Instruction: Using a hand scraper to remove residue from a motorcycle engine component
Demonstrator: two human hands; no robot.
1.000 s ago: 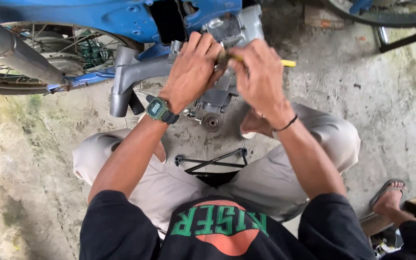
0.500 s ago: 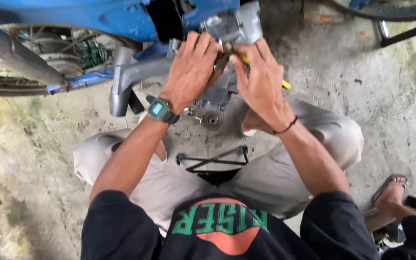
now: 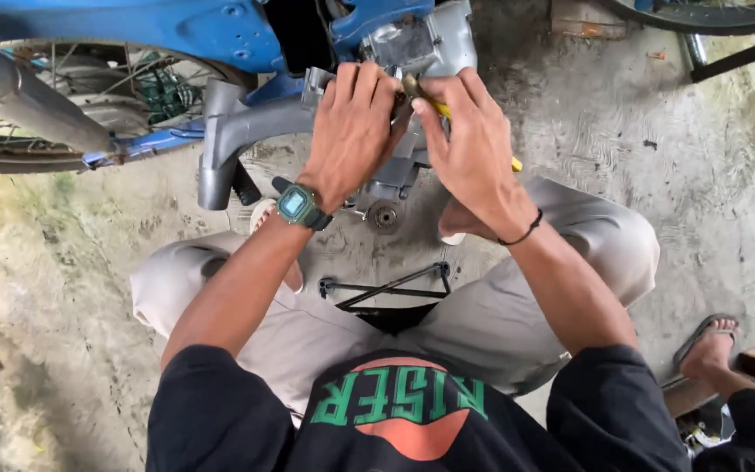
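The motorcycle body is painted blue, while the engine casing and footrest bracket are finished in grey metal. A yellow-handled tool is seen, and a green watch with a black wristband. The trousers are coloured beige; the black shirt is marked with green lettering over an orange patch.

Black tee, beige trousers, green wristwatch, black wristband

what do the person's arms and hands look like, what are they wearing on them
Both arms are bare below short black sleeves. The left wrist carries a green rectangular digital watch; the right wrist has a thin black cord band. The left hand and right hand are ungloved.
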